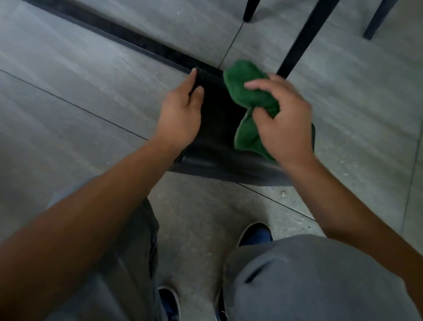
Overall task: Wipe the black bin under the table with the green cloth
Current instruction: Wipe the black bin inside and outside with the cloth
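Left hand (179, 117) clamped on black bin (219, 144) rim — right hand (285, 123) clutching green cloth (248, 98).

Single head view: I look steeply down from standing height, close over both hands, grey tiled floor (75, 77) filling the frame.

Both arms reach down and forward, left hand (179, 117) gripping, right hand (285, 125) with fingers (257, 84) curled closed.
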